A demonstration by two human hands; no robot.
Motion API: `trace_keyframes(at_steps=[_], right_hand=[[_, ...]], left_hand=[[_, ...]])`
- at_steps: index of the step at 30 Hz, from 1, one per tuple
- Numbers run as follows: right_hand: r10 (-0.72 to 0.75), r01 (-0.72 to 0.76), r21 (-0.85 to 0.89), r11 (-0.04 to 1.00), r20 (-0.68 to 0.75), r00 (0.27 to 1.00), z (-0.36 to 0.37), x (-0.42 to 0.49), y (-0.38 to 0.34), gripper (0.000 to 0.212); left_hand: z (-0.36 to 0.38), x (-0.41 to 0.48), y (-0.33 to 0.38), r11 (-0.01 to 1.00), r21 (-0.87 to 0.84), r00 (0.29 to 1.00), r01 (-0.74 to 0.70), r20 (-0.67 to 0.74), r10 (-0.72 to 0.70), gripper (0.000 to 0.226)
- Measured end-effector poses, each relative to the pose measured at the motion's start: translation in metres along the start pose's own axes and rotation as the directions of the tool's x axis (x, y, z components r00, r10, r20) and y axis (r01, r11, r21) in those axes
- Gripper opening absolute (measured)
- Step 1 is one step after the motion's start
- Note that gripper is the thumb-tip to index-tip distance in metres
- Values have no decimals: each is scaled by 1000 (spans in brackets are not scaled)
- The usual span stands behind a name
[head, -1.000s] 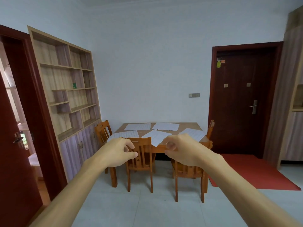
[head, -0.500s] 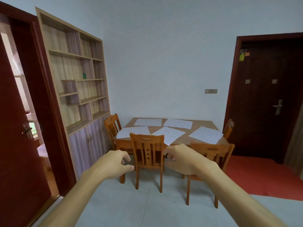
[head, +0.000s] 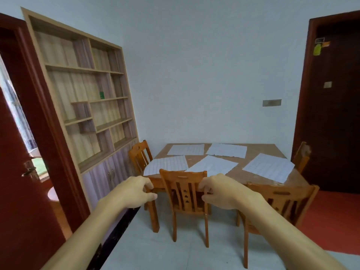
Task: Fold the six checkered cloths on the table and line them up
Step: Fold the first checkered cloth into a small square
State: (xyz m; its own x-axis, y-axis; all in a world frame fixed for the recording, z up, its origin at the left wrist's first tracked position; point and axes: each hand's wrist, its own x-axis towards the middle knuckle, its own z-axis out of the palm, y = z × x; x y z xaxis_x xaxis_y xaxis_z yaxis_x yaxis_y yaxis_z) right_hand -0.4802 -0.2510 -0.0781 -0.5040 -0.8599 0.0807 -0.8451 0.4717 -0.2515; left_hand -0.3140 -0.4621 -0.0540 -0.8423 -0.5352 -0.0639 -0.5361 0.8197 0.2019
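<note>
My left hand (head: pixel 134 191) and right hand (head: pixel 220 191) are both stretched out in front of me with the fingers curled loosely in toward the thumbs. They hold nothing. They appear to be in the air on my side of the near chair (head: pixel 185 193), one to either side of its backrest, and I cannot tell whether the right fingertips touch the top rail or just sit in front of it.

Beyond the chair is the wooden table (head: pixel 259 149), and the cloths are all on it. I can count five: one at the near left corner (head: pixel 167 165), hanging slightly over the edge, one lying askew in the middle (head: pixel 212 165), one at the near right (head: pixel 269 168), and two side by side along the far edge, left (head: pixel 186 150) and right (head: pixel 227 150). A sixth I cannot find from here; it may be hidden behind the chair or my hands.

Every cloth I see lies open and flat in a single layer, scattered at different angles. So I judge that none of the task is done: each cloth is yet to be folded, and the row has not been started. I am not yet close enough to reach them.
</note>
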Motion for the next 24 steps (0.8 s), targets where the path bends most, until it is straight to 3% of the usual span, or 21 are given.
trace_keyframes(at_steps=[6,12,15,24], right_hand=[[90,-90,40,995,-6,996,-8,49,74,25],[152,-154,46,987,40,988,0,85,132,38],[190,-191,35,981,40,981,10,113,154,46],[246,-248,25,968,52,968,24,227,206,45]], left_hand=[[3,88,29,999,-16,999,-45,26,45,41],[17,161,40,996,-35,996,-77,50,79,40],[31,197,42,994,-64,992,-92,79,97,41],[47,329,34,981,-112,975,-159,140,174,43]])
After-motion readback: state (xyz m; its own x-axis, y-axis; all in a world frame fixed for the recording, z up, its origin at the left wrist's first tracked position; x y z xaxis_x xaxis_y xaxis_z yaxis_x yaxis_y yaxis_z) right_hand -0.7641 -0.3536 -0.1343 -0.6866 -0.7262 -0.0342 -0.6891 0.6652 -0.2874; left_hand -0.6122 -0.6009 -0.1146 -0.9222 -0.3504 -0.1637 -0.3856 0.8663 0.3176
